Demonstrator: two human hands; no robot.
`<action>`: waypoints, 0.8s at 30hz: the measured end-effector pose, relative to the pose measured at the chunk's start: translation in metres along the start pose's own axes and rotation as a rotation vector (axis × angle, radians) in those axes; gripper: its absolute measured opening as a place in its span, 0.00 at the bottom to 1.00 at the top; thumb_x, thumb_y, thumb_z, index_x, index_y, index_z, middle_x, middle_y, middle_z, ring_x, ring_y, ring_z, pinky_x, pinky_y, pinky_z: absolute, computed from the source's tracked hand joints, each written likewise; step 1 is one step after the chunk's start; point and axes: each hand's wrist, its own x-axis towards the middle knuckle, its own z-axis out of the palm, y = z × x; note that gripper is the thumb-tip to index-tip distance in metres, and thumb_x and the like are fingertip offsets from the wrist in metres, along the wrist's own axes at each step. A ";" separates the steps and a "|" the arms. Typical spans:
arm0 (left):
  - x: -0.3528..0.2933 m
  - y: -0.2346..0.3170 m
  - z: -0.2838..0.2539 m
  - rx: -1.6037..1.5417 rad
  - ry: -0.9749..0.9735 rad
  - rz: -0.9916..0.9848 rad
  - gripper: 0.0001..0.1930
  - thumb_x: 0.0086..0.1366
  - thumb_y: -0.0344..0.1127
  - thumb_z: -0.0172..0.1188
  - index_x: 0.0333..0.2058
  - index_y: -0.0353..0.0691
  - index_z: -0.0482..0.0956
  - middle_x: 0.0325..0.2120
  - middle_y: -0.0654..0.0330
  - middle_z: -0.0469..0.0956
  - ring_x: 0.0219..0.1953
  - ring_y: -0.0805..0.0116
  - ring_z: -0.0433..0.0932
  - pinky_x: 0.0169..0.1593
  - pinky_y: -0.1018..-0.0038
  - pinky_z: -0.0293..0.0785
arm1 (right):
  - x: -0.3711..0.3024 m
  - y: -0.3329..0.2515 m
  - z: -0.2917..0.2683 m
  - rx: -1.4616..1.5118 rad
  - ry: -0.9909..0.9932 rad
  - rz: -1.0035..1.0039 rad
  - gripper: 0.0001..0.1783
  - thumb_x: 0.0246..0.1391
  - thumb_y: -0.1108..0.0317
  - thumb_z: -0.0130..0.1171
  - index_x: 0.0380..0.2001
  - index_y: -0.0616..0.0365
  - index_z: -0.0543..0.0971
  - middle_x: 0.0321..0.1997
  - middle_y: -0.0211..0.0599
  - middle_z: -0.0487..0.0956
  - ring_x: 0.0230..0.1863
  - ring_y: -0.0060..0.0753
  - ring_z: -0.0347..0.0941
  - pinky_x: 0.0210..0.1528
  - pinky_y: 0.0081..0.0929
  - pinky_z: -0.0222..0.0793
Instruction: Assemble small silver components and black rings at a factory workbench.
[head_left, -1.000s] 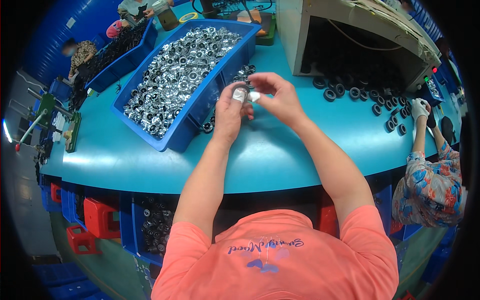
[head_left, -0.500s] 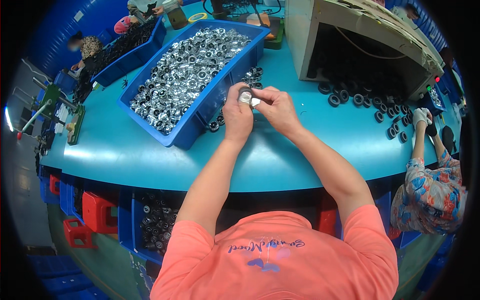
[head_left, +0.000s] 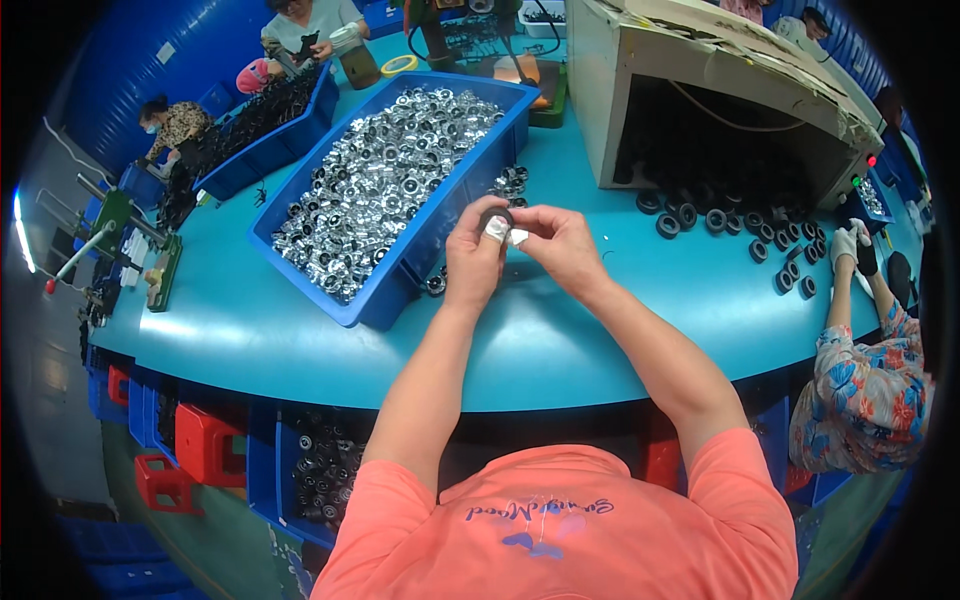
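Note:
A small black rubber ring (head_left: 494,213) is held up over the blue-green table, just right of the large bin. My left hand (head_left: 474,262) is closed round it, with a white-wrapped thumb pressed against its face. From the other side my right hand (head_left: 563,252) pinches at the ring's edge, fingers bent and its thumb also tipped in white. Whether a wheel hub sits inside the ring is hidden by the thumbs. Beside my hands stands a blue bin (head_left: 410,262) heaped with shiny silver-and-black wheel hubs (head_left: 385,180).
Loose black rings (head_left: 716,222) spill from an open-fronted metal box (head_left: 615,130) at the right. A green hand press (head_left: 165,270) stands far left. Below the table edge is a bin of black wheels (head_left: 322,470). A co-worker's gloved hands (head_left: 850,242) are at far right.
The whole scene sits lower in the picture as the view tilts up. My hands stay together, and the black ring's face now shows more plainly.

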 end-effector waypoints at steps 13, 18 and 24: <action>-0.003 0.011 0.006 0.048 -0.112 -0.128 0.32 0.64 0.21 0.55 0.67 0.42 0.62 0.37 0.64 0.76 0.27 0.79 0.72 0.26 0.81 0.69 | 0.009 -0.001 -0.017 0.127 -0.028 0.208 0.19 0.56 0.72 0.59 0.51 0.63 0.81 0.45 0.34 0.83 0.42 0.22 0.78 0.44 0.22 0.74; -0.005 0.006 0.010 0.204 -0.107 -0.061 0.30 0.64 0.19 0.54 0.66 0.42 0.64 0.37 0.64 0.77 0.27 0.81 0.72 0.26 0.81 0.69 | 0.010 0.006 -0.017 0.063 -0.020 0.264 0.17 0.57 0.69 0.64 0.50 0.60 0.79 0.46 0.33 0.82 0.46 0.24 0.77 0.45 0.24 0.76; -0.009 -0.005 0.010 0.393 -0.080 0.060 0.29 0.64 0.19 0.54 0.64 0.42 0.66 0.37 0.62 0.79 0.27 0.81 0.73 0.28 0.80 0.71 | 0.007 0.011 -0.011 0.172 0.047 0.284 0.15 0.55 0.71 0.66 0.46 0.62 0.79 0.41 0.34 0.82 0.41 0.25 0.78 0.39 0.25 0.76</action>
